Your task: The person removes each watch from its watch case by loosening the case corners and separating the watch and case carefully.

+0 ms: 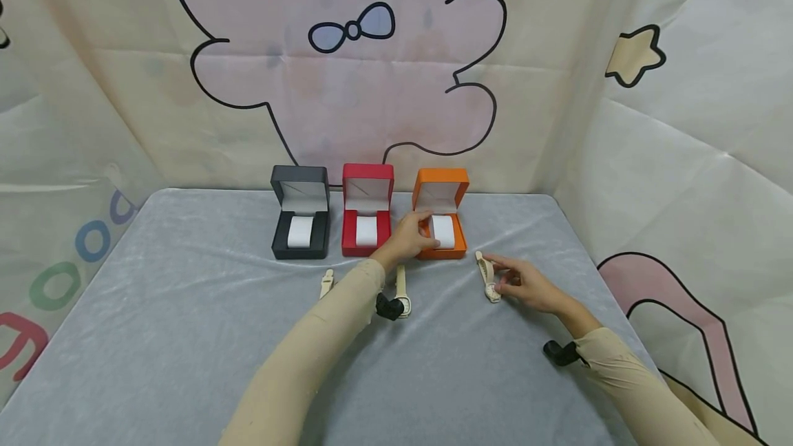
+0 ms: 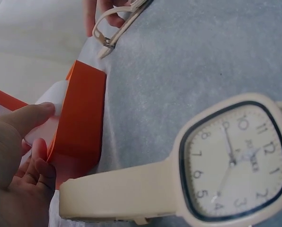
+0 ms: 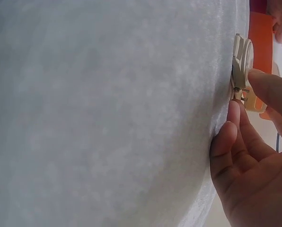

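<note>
In the head view my left hand (image 1: 407, 238) is at the open orange watch box (image 1: 460, 234). Its thumb and fingers pinch the white cushion (image 1: 442, 231) inside; the left wrist view shows the thumb (image 2: 37, 113) on the cushion's end. To the right of that box, my right hand (image 1: 526, 284) holds a cream wristwatch (image 1: 487, 277) by thumb and fingers, low over the cloth. In the right wrist view the thumb (image 3: 268, 87) lies against the watch's case. A second cream watch (image 1: 401, 288) lies by my left wrist, its square dial large in the left wrist view.
A black watch box (image 1: 283, 234) and a red watch box (image 1: 350, 234) stand open to the left, each with a white cushion. Another cream strap (image 1: 327, 282) is partly covered by my left sleeve. Grey cloth (image 1: 186, 336) covers the table; printed curtains (image 1: 545, 88) hang behind.
</note>
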Demonstrator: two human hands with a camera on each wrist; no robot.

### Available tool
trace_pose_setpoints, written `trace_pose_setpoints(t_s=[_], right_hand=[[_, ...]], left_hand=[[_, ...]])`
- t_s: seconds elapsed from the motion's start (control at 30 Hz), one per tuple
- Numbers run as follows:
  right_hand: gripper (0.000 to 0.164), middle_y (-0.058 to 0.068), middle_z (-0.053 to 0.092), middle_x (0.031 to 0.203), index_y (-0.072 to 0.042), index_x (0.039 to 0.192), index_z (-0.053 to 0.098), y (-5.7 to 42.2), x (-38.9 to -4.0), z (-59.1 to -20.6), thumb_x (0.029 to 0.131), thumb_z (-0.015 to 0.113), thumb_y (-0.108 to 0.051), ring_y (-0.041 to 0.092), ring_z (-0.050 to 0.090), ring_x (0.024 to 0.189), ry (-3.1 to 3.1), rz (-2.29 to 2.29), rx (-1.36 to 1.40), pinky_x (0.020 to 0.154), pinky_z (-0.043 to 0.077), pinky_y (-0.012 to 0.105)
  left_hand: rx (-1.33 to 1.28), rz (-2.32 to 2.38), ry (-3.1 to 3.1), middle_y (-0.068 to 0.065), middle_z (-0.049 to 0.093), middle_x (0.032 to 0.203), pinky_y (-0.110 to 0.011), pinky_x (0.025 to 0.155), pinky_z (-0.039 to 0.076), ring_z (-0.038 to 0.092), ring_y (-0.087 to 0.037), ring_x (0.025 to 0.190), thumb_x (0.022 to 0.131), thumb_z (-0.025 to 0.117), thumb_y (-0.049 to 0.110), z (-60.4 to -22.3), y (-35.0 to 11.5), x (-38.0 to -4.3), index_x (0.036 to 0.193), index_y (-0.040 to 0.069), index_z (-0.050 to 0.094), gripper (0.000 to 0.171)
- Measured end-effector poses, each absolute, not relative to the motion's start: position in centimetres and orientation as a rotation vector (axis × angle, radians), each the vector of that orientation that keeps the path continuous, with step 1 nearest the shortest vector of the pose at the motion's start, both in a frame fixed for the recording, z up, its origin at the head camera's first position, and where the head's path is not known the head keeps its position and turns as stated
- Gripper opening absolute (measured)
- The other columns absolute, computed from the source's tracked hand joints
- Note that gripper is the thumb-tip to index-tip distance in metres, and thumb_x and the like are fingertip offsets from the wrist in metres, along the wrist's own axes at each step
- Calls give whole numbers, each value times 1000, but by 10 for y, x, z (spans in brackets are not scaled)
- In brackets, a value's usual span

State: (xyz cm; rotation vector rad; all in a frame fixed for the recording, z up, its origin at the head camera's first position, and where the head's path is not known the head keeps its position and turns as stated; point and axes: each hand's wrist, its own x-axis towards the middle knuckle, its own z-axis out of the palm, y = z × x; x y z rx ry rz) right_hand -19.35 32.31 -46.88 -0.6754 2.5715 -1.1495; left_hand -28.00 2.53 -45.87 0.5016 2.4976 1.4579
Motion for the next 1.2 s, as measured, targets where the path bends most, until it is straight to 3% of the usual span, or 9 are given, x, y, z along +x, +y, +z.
trace_pose_setpoints(t_s=[0.27,0.4,0.57,0.63,0.7,0.8,1.03,1.2], right_hand=[[60,31,62,126,5,148,45,324,-194,-469,94,69,-4,20,64,90,2571,-1150,-677,77,52,23],[61,32,62,128,5,149,45,324,-194,-469,94,69,-4,19,63,90,2572,-1155,-673,77,52,23],[62,32,61,130,3,150,44,324,-194,-468,94,69,-6,20,63,91,2565,-1160,-663,77,52,24],[62,32,60,130,3,150,44,325,-194,-468,94,69,-7,20,63,91,2564,-1158,-661,78,52,23],[62,33,60,130,3,150,43,325,-194,-468,94,69,-6,20,63,91,2563,-1157,-660,77,52,23],[62,33,60,130,4,150,43,325,-194,-468,94,70,-6,20,63,91,2563,-1160,-664,78,52,23],[63,33,59,131,3,150,43,325,-193,-465,93,70,-5,24,64,95,2555,-1168,-656,80,53,25],[61,32,62,127,3,149,44,326,-192,-464,94,69,-5,24,66,95,2566,-1171,-662,79,54,24]], left_hand=[[533,1471,2483,-3,50,74,-18,52,39,47,-10,58,85,82,10,-459,25,-281,146,11,54,67],[552,1446,2507,-10,55,83,-21,54,40,48,-14,60,85,82,10,-459,25,-282,147,11,54,68],[558,1332,2607,-15,61,127,-31,86,51,57,-21,99,85,82,14,-459,28,-282,145,11,56,65],[568,1284,2648,-14,59,137,-35,101,48,54,-23,116,85,81,14,-459,29,-283,144,9,56,64],[585,1246,2678,-16,59,138,-39,107,47,54,-27,122,86,81,14,-459,31,-282,144,6,56,64],[592,1175,2728,-15,59,139,-40,109,46,54,-28,126,86,81,16,-456,32,-280,144,7,56,64],[509,971,2819,-4,59,144,-42,111,47,54,-23,131,87,80,30,-451,30,-274,147,20,56,65],[516,980,2794,-7,54,148,-44,114,44,50,-26,135,88,80,30,-451,28,-274,148,19,54,66]])
